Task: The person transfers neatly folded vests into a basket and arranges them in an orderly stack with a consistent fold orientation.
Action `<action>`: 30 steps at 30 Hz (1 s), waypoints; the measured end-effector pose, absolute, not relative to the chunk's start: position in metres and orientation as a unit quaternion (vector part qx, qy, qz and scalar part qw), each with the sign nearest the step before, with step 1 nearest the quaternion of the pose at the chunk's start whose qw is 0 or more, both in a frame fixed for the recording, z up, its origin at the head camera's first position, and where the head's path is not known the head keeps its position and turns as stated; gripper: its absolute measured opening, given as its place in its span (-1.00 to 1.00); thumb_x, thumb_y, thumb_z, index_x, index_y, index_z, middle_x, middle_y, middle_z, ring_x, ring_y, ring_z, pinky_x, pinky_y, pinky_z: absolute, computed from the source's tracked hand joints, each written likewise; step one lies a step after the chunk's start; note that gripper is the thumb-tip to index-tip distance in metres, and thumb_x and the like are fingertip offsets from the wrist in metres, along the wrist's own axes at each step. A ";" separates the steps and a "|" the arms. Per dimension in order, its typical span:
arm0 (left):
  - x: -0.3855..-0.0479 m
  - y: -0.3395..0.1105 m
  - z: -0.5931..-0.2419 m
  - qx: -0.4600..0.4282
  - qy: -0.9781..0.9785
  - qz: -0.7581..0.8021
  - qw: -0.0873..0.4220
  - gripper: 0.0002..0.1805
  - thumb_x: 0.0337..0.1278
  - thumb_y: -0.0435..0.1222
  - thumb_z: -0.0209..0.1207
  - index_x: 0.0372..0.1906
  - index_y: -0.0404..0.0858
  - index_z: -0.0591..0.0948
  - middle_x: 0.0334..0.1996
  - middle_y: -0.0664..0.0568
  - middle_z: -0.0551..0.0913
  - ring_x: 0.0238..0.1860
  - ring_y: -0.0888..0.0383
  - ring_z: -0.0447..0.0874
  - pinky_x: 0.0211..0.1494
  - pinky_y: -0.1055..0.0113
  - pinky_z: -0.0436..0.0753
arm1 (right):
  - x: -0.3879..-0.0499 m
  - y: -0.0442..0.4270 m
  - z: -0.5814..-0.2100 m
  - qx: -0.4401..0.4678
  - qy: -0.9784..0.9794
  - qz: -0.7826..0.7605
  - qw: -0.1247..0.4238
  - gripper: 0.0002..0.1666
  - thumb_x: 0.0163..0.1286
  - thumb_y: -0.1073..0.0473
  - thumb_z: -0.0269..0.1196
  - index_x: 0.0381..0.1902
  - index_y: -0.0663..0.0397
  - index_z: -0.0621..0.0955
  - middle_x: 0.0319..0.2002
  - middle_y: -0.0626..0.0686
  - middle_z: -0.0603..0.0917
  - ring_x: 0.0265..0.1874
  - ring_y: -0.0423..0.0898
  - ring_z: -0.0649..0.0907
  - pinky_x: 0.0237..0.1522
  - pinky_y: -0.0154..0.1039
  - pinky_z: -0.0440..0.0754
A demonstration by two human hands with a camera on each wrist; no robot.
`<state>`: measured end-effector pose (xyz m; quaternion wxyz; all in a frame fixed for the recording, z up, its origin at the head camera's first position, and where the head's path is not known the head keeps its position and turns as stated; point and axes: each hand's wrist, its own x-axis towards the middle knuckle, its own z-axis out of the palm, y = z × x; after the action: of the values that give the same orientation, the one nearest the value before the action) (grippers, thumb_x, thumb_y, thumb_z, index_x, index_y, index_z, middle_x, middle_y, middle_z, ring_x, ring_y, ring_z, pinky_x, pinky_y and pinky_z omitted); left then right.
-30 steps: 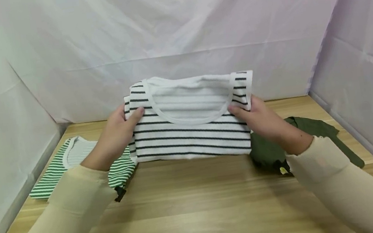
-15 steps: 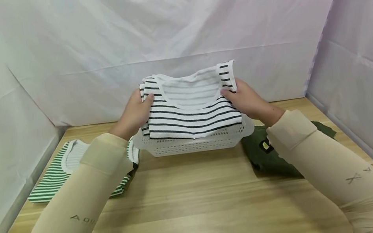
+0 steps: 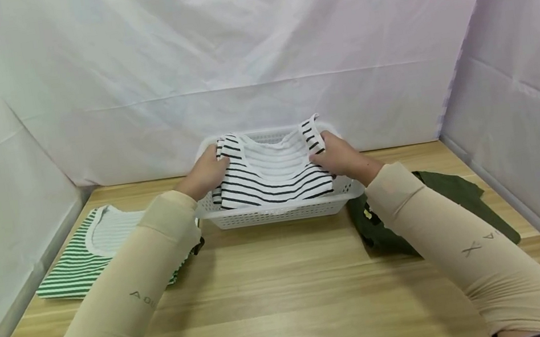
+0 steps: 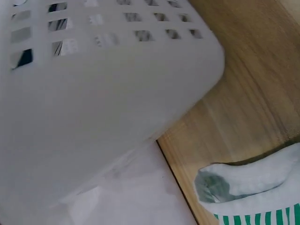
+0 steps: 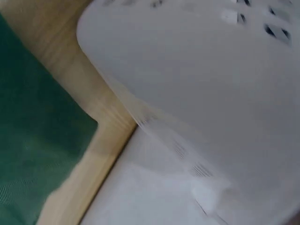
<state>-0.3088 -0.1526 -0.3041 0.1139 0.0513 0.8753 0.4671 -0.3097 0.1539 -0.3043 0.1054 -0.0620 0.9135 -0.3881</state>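
Past the beige sleeves [image 3: 114, 311], across the wooden table [image 3: 286, 281], saw a green-striped shirt [image 3: 74, 271] at ten o'clock and a dark green garment [image 3: 461, 192] at two, both partly hidden. Toward twelve, with the left hand [image 3: 204, 173] at eleven and right hand [image 3: 343, 156] at one, pinched a folded black-and-white striped shirt [image 3: 275, 189], thumbs in front, other fingers mostly hidden, tilted within the opening of a white basket [image 3: 276, 213]. Beyond, faced pale hanging cloth [image 3: 253, 50].

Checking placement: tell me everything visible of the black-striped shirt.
The black-striped shirt is white, soft-looking fabric, folded, its wide white-edged neckline at the far end. The left hand grips one side, the right hand the other. It is in or just above the white basket; whether it rests there is hidden.
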 end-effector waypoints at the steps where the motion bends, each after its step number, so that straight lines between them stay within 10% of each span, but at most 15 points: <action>1: -0.309 -0.152 -0.306 0.053 0.875 0.467 0.116 -0.39 0.60 -0.20 -0.27 0.57 -0.25 -0.09 0.46 -0.20 0.20 0.43 -0.12 0.27 0.44 -0.07 0.34 | -0.309 0.154 -0.307 -0.061 0.917 -0.381 0.104 -0.37 0.49 0.16 0.10 0.40 0.21 0.18 -0.01 0.23 0.53 -0.34 -0.03 0.60 -0.40 -0.13 0.64; 10: -0.308 -0.140 -0.317 0.088 0.876 0.454 0.138 -0.38 0.52 -0.32 -0.13 0.52 -0.29 -0.05 0.43 -0.21 0.22 0.44 -0.11 0.26 0.47 -0.02 0.34 | -0.309 0.155 -0.327 -0.080 0.926 -0.351 0.112 -0.41 0.33 0.31 0.05 0.30 0.22 0.20 -0.15 0.21 0.53 -0.51 -0.06 0.52 -0.50 -0.18 0.55; 22: -0.306 -0.141 -0.328 0.081 0.924 0.353 0.121 -0.04 0.28 -0.36 0.15 0.59 -0.26 -0.19 0.47 -0.25 0.25 0.44 -0.15 0.31 0.41 -0.03 0.41 | -0.305 0.148 -0.334 -0.092 0.951 -0.282 0.089 -0.22 0.43 0.26 0.17 0.49 0.17 0.09 -0.01 0.26 0.61 -0.20 0.08 0.65 -0.23 -0.13 0.57; 25: -0.305 -0.141 -0.330 0.079 0.937 0.320 0.111 0.03 0.22 -0.40 0.15 0.59 -0.26 -0.28 0.35 -0.32 0.41 0.22 -0.14 0.53 0.23 0.03 0.54 | -0.306 0.147 -0.335 -0.101 0.958 -0.257 0.074 -0.12 0.40 0.27 0.21 0.53 0.17 0.03 0.09 0.30 0.60 -0.09 0.10 0.65 -0.13 -0.10 0.57; 30: -0.303 -0.137 -0.334 0.081 0.950 0.281 0.106 0.09 0.16 -0.54 0.09 0.60 -0.17 -0.35 -0.13 -0.33 0.67 -0.47 0.04 0.55 -0.31 0.25 0.54 | -0.308 0.146 -0.337 -0.105 0.970 -0.208 0.069 0.08 0.35 0.38 0.19 0.61 0.07 -0.19 -0.26 0.29 0.66 -0.49 0.04 0.58 -0.39 -0.14 0.47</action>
<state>-0.3034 -0.1374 -0.3342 0.1063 0.0808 0.9504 0.2811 -0.3080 0.1462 -0.3374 0.0691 -0.1047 0.9700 -0.2081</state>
